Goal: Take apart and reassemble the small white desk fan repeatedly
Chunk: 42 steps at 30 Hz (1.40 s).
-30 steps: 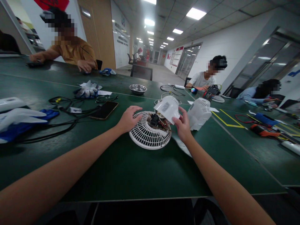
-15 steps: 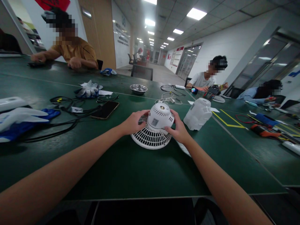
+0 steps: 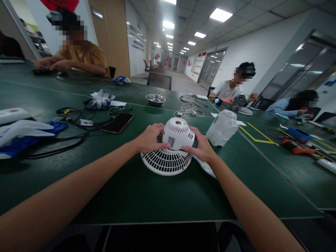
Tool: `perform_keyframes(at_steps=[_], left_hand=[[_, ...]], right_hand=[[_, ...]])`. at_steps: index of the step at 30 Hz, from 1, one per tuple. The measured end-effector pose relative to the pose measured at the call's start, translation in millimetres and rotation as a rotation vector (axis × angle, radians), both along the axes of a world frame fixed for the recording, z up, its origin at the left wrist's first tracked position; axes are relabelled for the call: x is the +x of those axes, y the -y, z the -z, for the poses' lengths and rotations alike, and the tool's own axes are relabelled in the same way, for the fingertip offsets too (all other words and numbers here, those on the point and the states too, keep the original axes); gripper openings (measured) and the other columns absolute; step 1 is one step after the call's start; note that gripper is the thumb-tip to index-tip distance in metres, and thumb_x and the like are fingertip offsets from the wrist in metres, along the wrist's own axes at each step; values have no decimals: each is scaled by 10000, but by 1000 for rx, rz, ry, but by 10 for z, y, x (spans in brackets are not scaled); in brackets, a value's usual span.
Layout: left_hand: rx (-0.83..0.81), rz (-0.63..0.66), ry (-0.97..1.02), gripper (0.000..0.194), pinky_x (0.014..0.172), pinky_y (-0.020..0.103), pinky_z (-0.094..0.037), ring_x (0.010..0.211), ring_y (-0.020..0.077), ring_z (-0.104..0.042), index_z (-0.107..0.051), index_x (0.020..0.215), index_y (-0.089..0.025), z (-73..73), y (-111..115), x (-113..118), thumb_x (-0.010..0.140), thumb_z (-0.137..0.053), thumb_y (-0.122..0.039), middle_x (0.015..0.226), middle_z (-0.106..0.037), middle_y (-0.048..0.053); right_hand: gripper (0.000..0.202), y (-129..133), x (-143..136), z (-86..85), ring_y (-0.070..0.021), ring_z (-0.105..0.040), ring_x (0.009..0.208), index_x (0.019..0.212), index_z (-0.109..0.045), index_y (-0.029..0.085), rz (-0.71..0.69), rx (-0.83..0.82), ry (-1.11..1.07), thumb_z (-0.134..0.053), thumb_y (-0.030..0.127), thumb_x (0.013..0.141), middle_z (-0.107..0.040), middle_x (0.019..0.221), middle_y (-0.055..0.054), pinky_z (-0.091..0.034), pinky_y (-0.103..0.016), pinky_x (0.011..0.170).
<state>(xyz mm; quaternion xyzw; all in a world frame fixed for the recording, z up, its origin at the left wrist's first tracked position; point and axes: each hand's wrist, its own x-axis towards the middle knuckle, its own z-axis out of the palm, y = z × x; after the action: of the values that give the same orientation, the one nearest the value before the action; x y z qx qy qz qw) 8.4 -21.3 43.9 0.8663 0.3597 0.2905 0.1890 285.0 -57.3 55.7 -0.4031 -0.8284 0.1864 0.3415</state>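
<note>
Our left hand [image 3: 150,138] and right hand [image 3: 202,145] clasp the motor cover [image 3: 179,134] over its fan grille [image 3: 168,163], in from the table's front edge [image 3: 157,221]; vented housing [image 3: 222,128] unattached.

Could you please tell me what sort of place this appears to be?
It looks like an office space used as a workshop: a large green table bears a white fan housing on a round grille, and beyond it are a mesh-backed chair and square ceiling lights.

Left hand [image 3: 149,139] and right hand [image 3: 202,147] cupped inward (2 arms [image 3: 97,175] outstretched)
</note>
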Motion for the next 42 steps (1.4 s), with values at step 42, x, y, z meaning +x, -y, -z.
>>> perform_keyframes(at_steps=[42], left_hand=[[96, -6, -98, 599, 914, 524, -429, 1073, 331, -547, -639, 1239, -185, 16, 10, -8, 818, -627, -611, 1200, -605, 141]], right_hand=[[837, -32, -114, 184, -340, -636, 1151, 1392, -427, 232, 87, 52, -68, -824, 535, 720, -642, 1299, -131, -494, -554, 1011]])
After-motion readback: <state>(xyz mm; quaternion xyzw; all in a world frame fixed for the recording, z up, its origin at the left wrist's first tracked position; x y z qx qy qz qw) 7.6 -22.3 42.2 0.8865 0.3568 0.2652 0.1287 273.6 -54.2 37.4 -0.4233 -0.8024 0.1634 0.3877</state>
